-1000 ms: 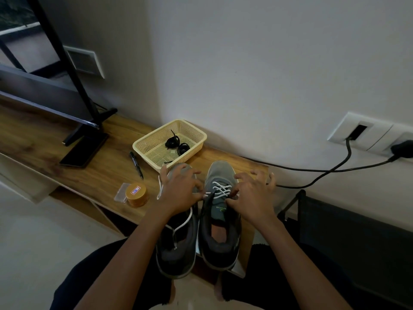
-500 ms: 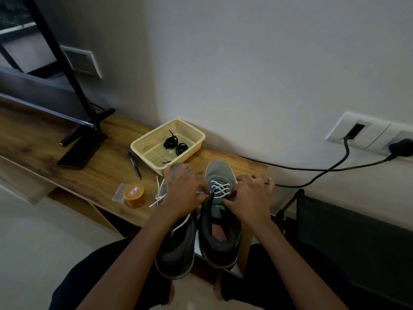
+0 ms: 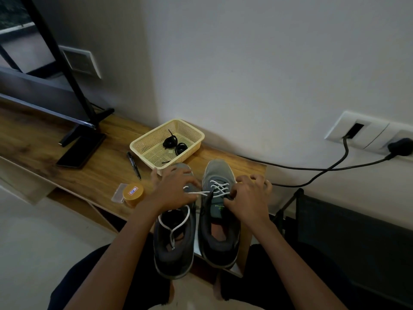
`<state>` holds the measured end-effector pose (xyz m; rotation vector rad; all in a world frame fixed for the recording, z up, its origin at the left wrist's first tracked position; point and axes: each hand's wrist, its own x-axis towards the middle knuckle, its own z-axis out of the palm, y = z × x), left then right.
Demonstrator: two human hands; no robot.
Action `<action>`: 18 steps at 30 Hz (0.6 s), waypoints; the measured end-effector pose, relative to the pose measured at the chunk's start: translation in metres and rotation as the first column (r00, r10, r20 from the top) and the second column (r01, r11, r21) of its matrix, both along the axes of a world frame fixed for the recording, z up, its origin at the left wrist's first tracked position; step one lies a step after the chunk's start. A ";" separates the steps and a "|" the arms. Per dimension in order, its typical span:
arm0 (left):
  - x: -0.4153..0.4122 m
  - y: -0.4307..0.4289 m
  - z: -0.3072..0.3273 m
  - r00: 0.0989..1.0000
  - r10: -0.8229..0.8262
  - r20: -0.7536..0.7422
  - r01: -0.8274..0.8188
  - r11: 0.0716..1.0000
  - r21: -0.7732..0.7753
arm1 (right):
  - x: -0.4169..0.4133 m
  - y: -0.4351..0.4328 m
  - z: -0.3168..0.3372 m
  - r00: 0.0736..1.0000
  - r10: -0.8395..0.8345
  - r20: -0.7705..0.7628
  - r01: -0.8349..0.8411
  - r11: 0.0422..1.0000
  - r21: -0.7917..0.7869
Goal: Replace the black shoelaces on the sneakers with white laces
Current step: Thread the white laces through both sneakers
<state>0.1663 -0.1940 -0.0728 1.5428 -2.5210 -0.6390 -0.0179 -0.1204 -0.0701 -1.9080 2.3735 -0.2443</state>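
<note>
Grey mesh over the toes, darker grey round the collars, pale soles: two sneakers side by side, toes toward the wall, heels hanging past the near edge of a wooden shelf [image 3: 44, 151]. On the right sneaker [image 3: 218, 172], a white lace [image 3: 220, 186] crossed through the front eyelets in a few rows, with the tongue and its green logo bare below. One strand of that lace drawn taut to the left across the gap between the shoes, pinched in the curled fingers of the left hand [image 3: 176, 191]. That hand resting over the toe of the left sneaker [image 3: 174, 249]. Right hand [image 3: 248, 198] curled at the right edge of the lacing, thumb and forefinger pinching the lace there. Across the opening of the left sneaker, a second white lace [image 3: 176, 222] lying in a loose loop, its front part hidden under the hand.

Just behind the toes, a cream plastic basket [image 3: 136, 145] with two coiled black laces [image 3: 171, 139] inside. Left of the basket, a black pen [image 3: 133, 162]. Nearer the edge, an orange round tin [image 3: 133, 193] with a white label, touching a small clear bag [image 3: 118, 193]. Farther left, a dark phone [image 3: 81, 151] lying flat beside the black foot of a screen [image 3: 89, 121]. Plain white wall behind, with a socket plate [image 3: 366, 133] at right, a black plug [image 3: 400, 146] in it and a black cable [image 3: 312, 168] trailing along the wall. Pale floor [image 3: 33, 242] at lower left.
</note>
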 end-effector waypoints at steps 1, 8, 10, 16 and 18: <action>-0.003 0.001 0.000 1.000 -0.008 -0.024 0.008 1.000 -0.012 | 0.000 0.000 -0.001 1.000 -0.010 -0.004 0.010 1.000 -0.003; -0.019 0.009 0.001 0.998 0.021 0.067 -0.015 0.997 -0.082 | 0.000 -0.002 -0.007 1.000 -0.029 -0.011 0.029 0.999 -0.036; -0.012 0.005 0.002 0.995 0.028 0.091 -0.020 0.996 -0.087 | 0.000 -0.002 -0.007 0.999 -0.046 -0.010 0.046 0.999 -0.022; -0.002 0.000 0.004 0.993 0.033 0.115 -0.029 0.999 -0.034 | 0.000 -0.003 -0.009 0.997 -0.068 -0.030 0.068 0.998 -0.005; -0.003 -0.001 0.004 0.992 0.042 0.121 -0.039 0.999 -0.031 | 0.000 -0.004 -0.009 0.997 -0.070 -0.029 0.070 0.998 -0.001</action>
